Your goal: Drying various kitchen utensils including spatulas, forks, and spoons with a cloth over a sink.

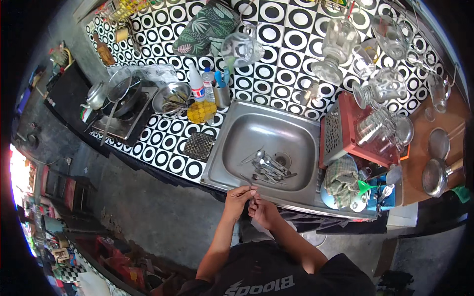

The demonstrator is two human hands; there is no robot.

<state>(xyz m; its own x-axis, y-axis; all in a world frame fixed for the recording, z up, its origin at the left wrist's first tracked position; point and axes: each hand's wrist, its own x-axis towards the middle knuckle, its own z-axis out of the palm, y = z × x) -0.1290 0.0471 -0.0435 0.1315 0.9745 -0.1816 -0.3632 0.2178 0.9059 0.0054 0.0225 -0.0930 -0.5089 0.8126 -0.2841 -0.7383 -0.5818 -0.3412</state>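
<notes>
My left hand (239, 198) is at the front rim of the stainless steel sink (214, 179), its thumb and fingers pinched together. A thin dark utensil (246, 180) runs from those fingertips over the basin; its exact kind is too small to tell. My right hand (263, 213) is close beside and slightly below, fingers curled towards the left fingertips. Whatever lies within its fingers is hidden. In the basin, a loose pile of metal spoons and other cutlery (268, 168) lies next to the drain (283, 159).
Left of the sink are a dark scrubbing pad (199, 145), a yellow patterned item (202, 111), a metal bowl (163, 97), bottles (196, 83) and a gas stove (142, 117) with a wok. On the right, a red rack (350, 122) carries glassware beside a checked cloth (340, 179) and a green funnel (364, 187).
</notes>
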